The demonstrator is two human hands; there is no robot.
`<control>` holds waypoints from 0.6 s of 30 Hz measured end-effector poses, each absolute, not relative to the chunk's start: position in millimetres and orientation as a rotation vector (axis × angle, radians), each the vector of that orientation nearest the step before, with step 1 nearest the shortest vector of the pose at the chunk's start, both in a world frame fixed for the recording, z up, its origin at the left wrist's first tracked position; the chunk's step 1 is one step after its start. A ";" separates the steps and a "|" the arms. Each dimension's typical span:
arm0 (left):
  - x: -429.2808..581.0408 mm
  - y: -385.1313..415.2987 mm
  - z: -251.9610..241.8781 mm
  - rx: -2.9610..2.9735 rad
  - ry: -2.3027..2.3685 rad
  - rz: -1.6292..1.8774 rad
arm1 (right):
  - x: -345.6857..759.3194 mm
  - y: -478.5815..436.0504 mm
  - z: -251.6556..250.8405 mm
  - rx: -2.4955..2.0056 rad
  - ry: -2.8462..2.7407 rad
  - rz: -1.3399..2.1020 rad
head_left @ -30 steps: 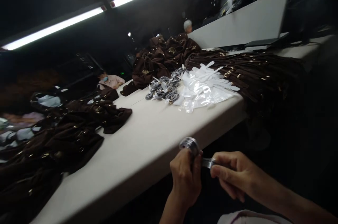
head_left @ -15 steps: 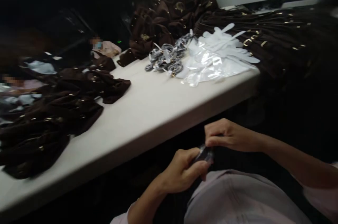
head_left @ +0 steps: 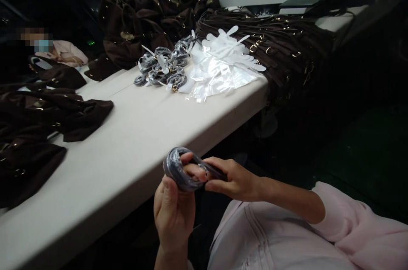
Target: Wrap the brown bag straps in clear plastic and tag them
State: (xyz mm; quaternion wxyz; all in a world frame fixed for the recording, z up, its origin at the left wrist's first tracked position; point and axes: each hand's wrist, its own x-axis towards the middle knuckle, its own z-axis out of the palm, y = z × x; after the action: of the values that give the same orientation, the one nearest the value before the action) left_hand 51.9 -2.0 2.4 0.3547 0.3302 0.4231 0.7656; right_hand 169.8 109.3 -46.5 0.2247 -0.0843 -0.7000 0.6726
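Observation:
My left hand [head_left: 174, 210] grips a coiled dark strap wrapped in clear plastic [head_left: 178, 169], held just below the near edge of the white table [head_left: 134, 134]. My right hand [head_left: 234, 178] pinches the same coil from the right, fingers closed on its loose end. On the table further back lies a heap of similar wrapped coils [head_left: 162, 68] beside a pile of clear plastic bags and white tags [head_left: 223, 62].
Dark brown fabric bags with gold hardware [head_left: 38, 125] lie at the table's left and in a pile at the back [head_left: 149, 7]. Brown straps with gold buckles [head_left: 280, 49] hang over the right end. A seated person [head_left: 57, 51] is at the far left.
The view has swung and dropped. My hands have turned the coil so its ring faces up, the right hand now pinching its side rather than hovering above it.

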 end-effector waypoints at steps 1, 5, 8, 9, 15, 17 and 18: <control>51.7 1.5 1.5 0.868 1.144 2.002 | 169.0 106.9 -46.2 -0.246 -1.973 1.787; 53.6 11.7 -4.3 0.952 1.306 2.046 | 165.7 105.4 -47.0 -0.305 -2.070 1.674; 56.8 14.5 -6.6 1.026 1.399 2.077 | 170.0 110.9 -44.6 -0.350 -2.171 1.518; 57.9 14.8 -7.2 1.058 1.434 2.078 | 173.0 113.3 -42.1 -0.364 -2.194 1.509; 60.1 10.9 -8.5 1.526 1.738 1.967 | 190.2 125.5 -18.5 -0.017 -1.777 2.559; 55.1 9.5 -6.2 1.876 1.844 1.871 | 190.9 125.5 -14.9 0.117 -1.550 2.740; 51.1 9.5 -4.7 2.064 1.893 1.802 | 190.7 124.8 -14.2 0.149 -1.473 2.772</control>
State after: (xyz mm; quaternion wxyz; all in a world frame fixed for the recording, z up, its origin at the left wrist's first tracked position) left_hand 51.1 9.5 -4.7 -0.0944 0.6170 0.5659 0.5388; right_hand 190.7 124.8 -14.2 -0.0005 0.0473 -0.4688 0.8820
